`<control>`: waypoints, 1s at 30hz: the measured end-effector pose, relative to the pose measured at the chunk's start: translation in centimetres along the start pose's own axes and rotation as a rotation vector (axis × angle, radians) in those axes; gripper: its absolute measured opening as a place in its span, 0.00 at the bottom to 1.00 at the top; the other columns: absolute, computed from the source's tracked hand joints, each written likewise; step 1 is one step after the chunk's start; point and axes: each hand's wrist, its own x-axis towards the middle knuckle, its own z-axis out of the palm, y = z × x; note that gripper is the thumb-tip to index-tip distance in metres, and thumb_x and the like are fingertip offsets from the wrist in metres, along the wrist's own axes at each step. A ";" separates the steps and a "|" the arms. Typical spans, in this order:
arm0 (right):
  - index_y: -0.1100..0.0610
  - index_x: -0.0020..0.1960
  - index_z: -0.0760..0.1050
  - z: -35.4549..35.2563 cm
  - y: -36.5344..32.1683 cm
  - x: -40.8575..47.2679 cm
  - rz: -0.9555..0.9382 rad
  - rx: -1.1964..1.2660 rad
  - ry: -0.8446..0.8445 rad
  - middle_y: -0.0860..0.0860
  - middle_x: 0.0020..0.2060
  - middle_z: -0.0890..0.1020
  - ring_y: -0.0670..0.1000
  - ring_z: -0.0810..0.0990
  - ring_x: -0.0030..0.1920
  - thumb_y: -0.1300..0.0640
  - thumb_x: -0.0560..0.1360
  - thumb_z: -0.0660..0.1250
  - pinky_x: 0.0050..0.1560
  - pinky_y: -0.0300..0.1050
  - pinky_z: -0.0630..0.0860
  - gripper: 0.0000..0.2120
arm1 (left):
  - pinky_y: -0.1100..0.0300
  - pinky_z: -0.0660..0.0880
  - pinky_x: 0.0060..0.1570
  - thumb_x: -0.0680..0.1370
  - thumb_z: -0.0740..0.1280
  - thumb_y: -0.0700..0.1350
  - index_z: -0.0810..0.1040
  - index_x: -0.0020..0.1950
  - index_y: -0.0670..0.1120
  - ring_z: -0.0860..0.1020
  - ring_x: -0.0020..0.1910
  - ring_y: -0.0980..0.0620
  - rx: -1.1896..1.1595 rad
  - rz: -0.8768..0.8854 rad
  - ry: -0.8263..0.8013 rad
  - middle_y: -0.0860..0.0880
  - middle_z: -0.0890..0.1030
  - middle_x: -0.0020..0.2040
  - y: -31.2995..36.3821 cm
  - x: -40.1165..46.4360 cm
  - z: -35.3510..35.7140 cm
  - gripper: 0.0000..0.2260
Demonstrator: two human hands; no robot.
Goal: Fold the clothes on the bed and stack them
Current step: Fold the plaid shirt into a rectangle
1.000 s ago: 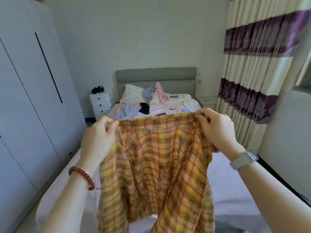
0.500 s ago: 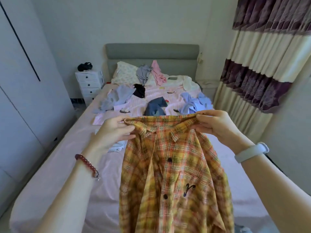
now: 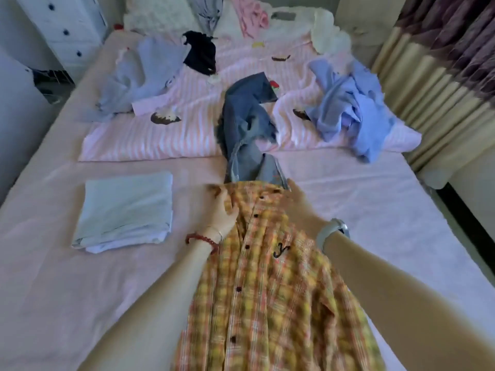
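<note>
The checked orange-and-yellow shirt (image 3: 267,277) lies buttoned-side up on the near part of the bed (image 3: 67,290), soft and rumpled. The left hand (image 3: 222,210) has its grip curled into the collar cloth. The right hand (image 3: 300,202) holds the far right collar; its fingers are blurred. Left of it sits a flat, square folded pale cloth (image 3: 126,210). Farther off, crumpled jeans (image 3: 246,129) sprawl.

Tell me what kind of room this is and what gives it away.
A bedroom, most likely in a home. A wide bed fills the view, with a pillow at its head, a white drawer unit beside it, and long curtains along one side. Loose clothes are scattered over it.
</note>
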 end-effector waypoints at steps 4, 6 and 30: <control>0.54 0.70 0.64 2.5 9.7 -2.5 0.130 -0.014 0.124 0.48 0.59 0.73 0.41 0.77 0.45 0.64 0.78 0.56 0.37 0.28 0.72 0.21 | 0.63 0.69 0.48 0.77 0.63 0.45 0.73 0.63 0.46 0.76 0.55 0.50 0.168 0.001 0.115 0.47 0.76 0.59 -8.7 -2.7 4.8 0.14; 0.55 0.68 0.67 2.2 13.8 -5.1 0.198 -0.090 0.224 0.51 0.61 0.74 0.51 0.78 0.53 0.64 0.78 0.57 0.44 0.38 0.74 0.19 | 0.63 0.69 0.47 0.78 0.63 0.46 0.72 0.64 0.47 0.75 0.54 0.53 0.152 -0.060 0.065 0.47 0.75 0.60 -11.0 -5.1 7.0 0.15; 0.47 0.45 0.73 -21.9 21.9 -0.4 0.048 -0.273 0.175 0.46 0.32 0.77 0.49 0.75 0.34 0.52 0.73 0.66 0.37 0.44 0.72 0.02 | 0.50 0.56 0.69 0.80 0.57 0.46 0.67 0.71 0.49 0.61 0.70 0.46 0.660 0.418 -0.164 0.48 0.65 0.72 5.6 5.8 24.9 0.18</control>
